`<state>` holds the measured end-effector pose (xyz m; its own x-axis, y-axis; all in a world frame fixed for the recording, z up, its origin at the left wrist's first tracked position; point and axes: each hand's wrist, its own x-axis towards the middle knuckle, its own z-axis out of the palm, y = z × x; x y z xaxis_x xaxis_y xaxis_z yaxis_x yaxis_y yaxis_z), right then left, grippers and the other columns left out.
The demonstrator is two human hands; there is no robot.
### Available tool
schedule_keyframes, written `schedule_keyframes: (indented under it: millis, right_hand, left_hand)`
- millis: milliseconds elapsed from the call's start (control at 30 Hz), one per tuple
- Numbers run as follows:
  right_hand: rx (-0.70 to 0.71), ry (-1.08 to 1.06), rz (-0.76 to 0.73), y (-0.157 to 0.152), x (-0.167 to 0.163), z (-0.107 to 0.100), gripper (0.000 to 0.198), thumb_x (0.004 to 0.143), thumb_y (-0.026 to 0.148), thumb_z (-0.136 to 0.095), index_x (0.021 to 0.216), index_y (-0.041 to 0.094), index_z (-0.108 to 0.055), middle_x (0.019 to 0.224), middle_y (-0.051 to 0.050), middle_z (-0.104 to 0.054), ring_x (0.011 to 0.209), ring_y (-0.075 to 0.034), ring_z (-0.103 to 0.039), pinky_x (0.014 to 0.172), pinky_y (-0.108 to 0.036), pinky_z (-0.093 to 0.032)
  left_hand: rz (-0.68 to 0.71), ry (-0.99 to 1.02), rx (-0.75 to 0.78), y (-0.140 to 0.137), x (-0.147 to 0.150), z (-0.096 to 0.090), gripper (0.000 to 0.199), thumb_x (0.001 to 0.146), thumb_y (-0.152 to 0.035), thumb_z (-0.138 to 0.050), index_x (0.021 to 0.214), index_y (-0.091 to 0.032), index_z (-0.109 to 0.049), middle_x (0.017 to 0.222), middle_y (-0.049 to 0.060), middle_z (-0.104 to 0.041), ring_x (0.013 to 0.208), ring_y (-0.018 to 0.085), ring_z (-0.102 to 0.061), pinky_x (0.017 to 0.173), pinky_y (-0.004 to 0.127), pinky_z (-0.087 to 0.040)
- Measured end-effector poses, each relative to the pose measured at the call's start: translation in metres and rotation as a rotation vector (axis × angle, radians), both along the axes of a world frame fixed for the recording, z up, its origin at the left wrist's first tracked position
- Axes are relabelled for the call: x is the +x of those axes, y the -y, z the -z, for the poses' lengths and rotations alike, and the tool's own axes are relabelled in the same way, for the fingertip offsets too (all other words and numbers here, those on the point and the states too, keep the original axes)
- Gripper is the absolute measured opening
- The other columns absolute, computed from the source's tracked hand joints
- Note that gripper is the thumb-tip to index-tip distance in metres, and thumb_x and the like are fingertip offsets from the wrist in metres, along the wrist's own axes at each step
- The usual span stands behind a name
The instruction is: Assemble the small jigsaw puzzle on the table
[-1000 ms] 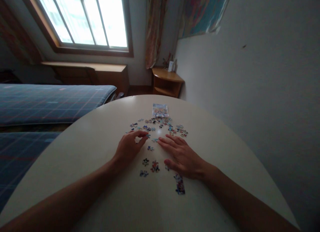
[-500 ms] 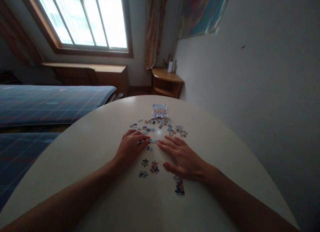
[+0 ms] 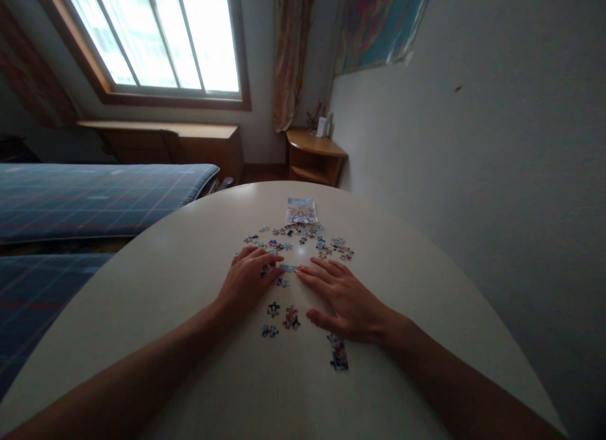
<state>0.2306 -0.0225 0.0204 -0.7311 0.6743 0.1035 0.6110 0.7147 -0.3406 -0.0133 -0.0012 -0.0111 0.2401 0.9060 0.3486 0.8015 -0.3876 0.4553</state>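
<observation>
Apparently early days here: a few small joined groups, most pieces loose. The light-blue strip lies mid-counter between the two hands, looks like joined pieces, seam not readable. Left hand curls in from the left, thumb and forefinger slightly parted at the strip's left end; can't tell whether they grip it. Right hand lies flat, fingers extended, fingertips at the strip's right end. Hands are apart from each other.

Near side: red-and-dark cluster looks assembled, as does the dark strip to its right, by the right wrist. Two small bits, the upper-left bit and lower-left bit, sit left of the cluster; joined or single, unclear. One more, the blue-white bit, sits just near of the light-blue strip. Left over: the loose pieces spread on the far side, below the printed sheet.

Hidden: a dark piece partly behind the left fingers; anything under the right palm. Prints too small and dim to match. Forearms cut off at the bottom.
</observation>
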Motion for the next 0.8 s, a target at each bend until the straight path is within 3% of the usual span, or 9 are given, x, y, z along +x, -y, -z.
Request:
schedule_keyframes:
  millis: [200,467,800]
  right_hand:
    - [-0.008,0.005,-0.002,0.000,0.000,-0.001,0.072,0.092,0.063,-0.045,0.149,0.020,-0.039,0.152,-0.009,-0.044,0.145,-0.032,-0.030,0.117,-0.054,-0.021]
    - [0.002,-0.003,-0.001,0.001,0.000,0.000,0.071,0.092,0.063,-0.045,0.149,0.021,-0.040,0.152,-0.009,-0.044,0.144,-0.031,-0.030,0.117,-0.054,-0.022]
    - [-0.046,0.000,0.000,0.000,0.000,-0.001,0.072,0.092,0.064,-0.043,0.150,0.021,-0.037,0.153,-0.009,-0.042,0.145,-0.031,-0.029,0.117,-0.054,-0.021]
  left_hand:
    - [0.042,0.009,0.037,-0.001,-0.001,0.000,0.012,0.089,-0.031,-0.065,0.090,-0.027,-0.076,0.095,0.003,-0.073,0.104,0.026,-0.056,0.096,0.043,-0.042]
    - [0.085,-0.050,0.065,0.004,0.004,-0.003,0.015,0.092,-0.027,-0.062,0.092,-0.027,-0.077,0.099,0.004,-0.073,0.105,0.026,-0.056,0.095,0.044,-0.042]
    - [0.359,-0.183,0.134,0.002,-0.010,-0.013,0.022,0.098,-0.024,-0.051,0.105,-0.024,-0.072,0.110,0.005,-0.072,0.111,0.024,-0.055,0.098,0.042,-0.044]
